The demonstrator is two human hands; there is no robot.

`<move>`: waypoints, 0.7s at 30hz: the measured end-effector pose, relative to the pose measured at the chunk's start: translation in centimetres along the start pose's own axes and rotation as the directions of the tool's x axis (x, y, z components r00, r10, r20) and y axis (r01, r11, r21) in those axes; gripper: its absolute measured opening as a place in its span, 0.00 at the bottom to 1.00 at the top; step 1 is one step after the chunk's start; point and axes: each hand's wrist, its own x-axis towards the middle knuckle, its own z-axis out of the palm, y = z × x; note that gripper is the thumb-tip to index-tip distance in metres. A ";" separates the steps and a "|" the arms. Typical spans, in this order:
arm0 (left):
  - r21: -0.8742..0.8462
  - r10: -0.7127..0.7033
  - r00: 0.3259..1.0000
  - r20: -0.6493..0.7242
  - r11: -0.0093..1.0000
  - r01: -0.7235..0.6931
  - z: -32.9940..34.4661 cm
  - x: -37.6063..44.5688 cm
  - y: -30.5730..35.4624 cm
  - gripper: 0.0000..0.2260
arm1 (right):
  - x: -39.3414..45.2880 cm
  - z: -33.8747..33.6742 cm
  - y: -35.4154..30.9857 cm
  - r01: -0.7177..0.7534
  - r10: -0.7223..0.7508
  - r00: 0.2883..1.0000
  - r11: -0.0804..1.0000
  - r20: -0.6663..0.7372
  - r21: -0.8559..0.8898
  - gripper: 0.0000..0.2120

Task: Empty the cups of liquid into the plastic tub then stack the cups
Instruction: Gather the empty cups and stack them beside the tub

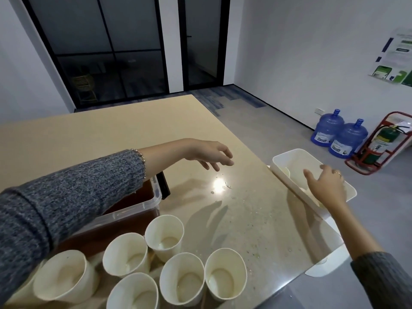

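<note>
Six white paper cups point(169, 259) stand seemingly emptied but unstacked at the tabletop's near edge, beside the clear plastic tub point(133, 210) of brown liquid. The left hand point(207, 155) hovers spread, empty; the right hand point(325, 186) reaches, fingers spread, into a white rectangular tray point(287, 157) at the right edge.

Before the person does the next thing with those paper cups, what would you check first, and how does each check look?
1. Left hand free: ok, open above the table, holding nothing.
2. Right hand free: not ok, resting on the white tray.
3. Paper cups emptied: mostly ok, only a thin residue shows at the bottoms.
4. Plastic tub has room: cannot tell, brown liquid sits high and the sleeve covers part of it.
5. Table dry: not ok, droplets and specks near the glare.
</note>
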 end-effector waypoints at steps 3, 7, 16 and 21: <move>0.034 0.017 1.000 -0.015 0.999 -0.016 -0.1 -1.0 -0.4 0.15 | -0.9 -0.7 -2.2 0.142 -0.151 0.987 0.982 0.062 0.126 0.26; 0.203 0.080 0.997 -0.018 0.976 -0.075 0.2 -4.4 -0.7 0.16 | -5.5 -2.9 -6.5 0.406 -0.467 0.864 0.867 0.187 0.289 0.20; 0.582 0.166 0.978 0.126 0.786 -0.209 2.9 -14.5 -3.6 0.22 | -20.0 -7.4 -10.6 0.501 -0.787 0.286 0.609 0.546 0.615 0.36; 0.754 0.114 0.982 0.153 0.628 -0.191 4.8 -16.5 -5.1 0.26 | -23.8 -6.8 -10.2 0.684 -0.739 0.196 0.574 0.645 0.450 0.48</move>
